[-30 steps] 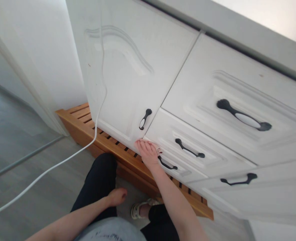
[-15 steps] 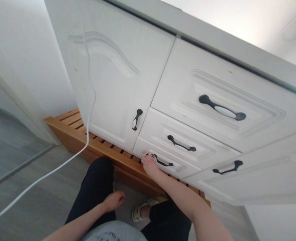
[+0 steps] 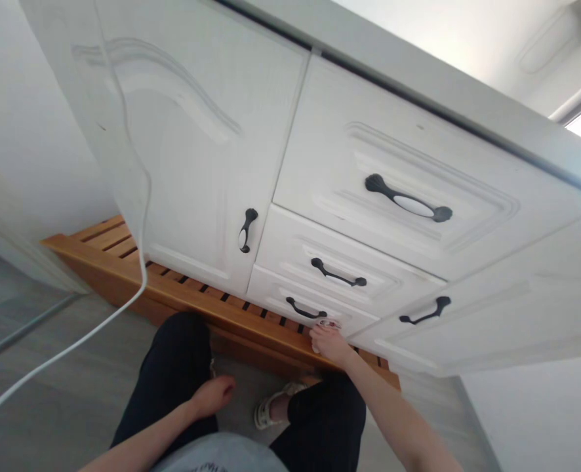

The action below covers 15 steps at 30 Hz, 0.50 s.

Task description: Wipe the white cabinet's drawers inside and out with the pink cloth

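My right hand (image 3: pixel 328 342) is closed on a small crumpled cloth (image 3: pixel 330 324), whitish with dark red marks. It presses the cloth against the bottom drawer (image 3: pixel 354 320), just past the right end of that drawer's dark handle (image 3: pixel 305 308). Most of the cloth is hidden under my fingers. By my left knee, my left hand (image 3: pixel 214 395) hangs with its fingers curled in and nothing visible in them.
The white cabinet has more drawers above and a door (image 3: pixel 182 157) on the left, with dark handles. Along its base runs a slatted wooden bench (image 3: pixel 172 288). A white cable (image 3: pixel 108 322) hangs down the left side across the bench.
My right hand has slid the cloth rightward along the bottom drawer, from the handle's left end to beyond its right end. My left hand stays by the knee; the view has shifted slightly right.
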Tool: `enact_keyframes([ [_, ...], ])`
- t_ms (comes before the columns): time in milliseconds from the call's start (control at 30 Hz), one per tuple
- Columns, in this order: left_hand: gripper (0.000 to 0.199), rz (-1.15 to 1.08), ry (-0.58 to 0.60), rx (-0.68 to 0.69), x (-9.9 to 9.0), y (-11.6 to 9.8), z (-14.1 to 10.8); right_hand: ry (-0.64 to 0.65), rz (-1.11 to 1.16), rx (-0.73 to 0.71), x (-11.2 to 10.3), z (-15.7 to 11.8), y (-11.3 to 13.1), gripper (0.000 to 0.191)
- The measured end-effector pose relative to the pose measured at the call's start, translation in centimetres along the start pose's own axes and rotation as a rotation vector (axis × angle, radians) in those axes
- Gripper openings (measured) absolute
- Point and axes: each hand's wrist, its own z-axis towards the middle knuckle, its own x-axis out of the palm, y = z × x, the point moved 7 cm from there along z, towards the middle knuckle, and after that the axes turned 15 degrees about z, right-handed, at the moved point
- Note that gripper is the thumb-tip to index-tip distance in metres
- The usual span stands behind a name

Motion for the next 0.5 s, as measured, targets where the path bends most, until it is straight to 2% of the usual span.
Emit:
enact_keyframes([
  [133, 0.027, 0.041, 0.012, 0.007, 0.3, -0.2, 0.2, -0.006, 0.038, 0.08, -0.6, -2.3, -0.4, 0.016],
  [267, 0.027, 0.068, 0.019, 0.01, 0.5, -0.2, 0.2, -0.07, 0.092, 0.161, -1.5, -1.6, 1.3, 0.016],
  [400, 0.028, 0.065, 0.019, 0.008, 0.7, -0.2, 0.3, -0.144, 0.123, 0.146, -3.3, 1.9, 5.2, 0.014],
  [500, 0.024, 0.055, 0.024, 0.014, 1.1, -0.2, 0.6, -0.217, 0.111, 0.072, -5.5, 7.4, 8.8, 0.014],
])
